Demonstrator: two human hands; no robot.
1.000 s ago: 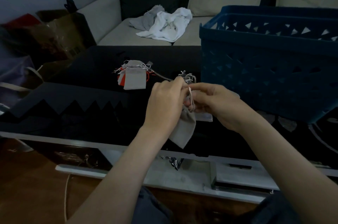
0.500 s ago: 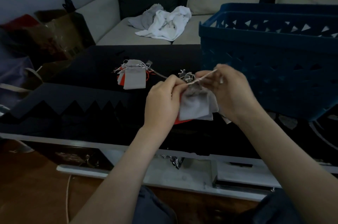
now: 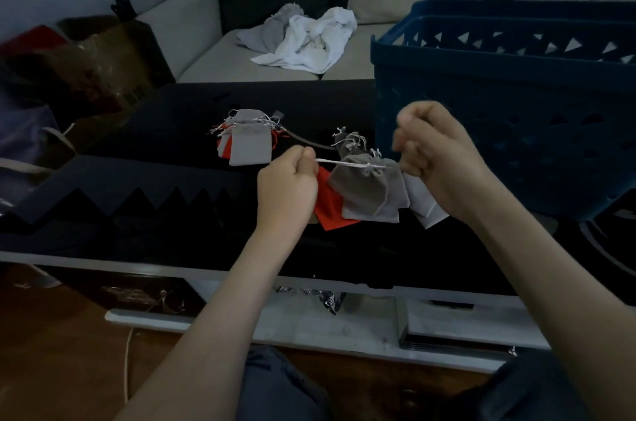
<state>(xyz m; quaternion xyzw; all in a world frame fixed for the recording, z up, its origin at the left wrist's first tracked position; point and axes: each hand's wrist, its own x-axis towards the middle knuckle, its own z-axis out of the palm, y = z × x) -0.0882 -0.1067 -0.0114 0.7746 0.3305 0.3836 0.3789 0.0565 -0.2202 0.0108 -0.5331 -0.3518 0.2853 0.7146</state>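
Drawstring [image 3: 344, 164] taut: left hand [image 3: 287, 185], seemingly right hand [image 3: 437, 155], gripping

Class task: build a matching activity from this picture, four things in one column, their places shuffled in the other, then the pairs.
1 grey pouch
2 white cloth
3 blue basket
4 red pouch

a on the sofa
b on the right of the table
c held by its cord between left hand and right hand
d partly behind the grey pouch

Pairs: 1c, 2a, 3b, 4d
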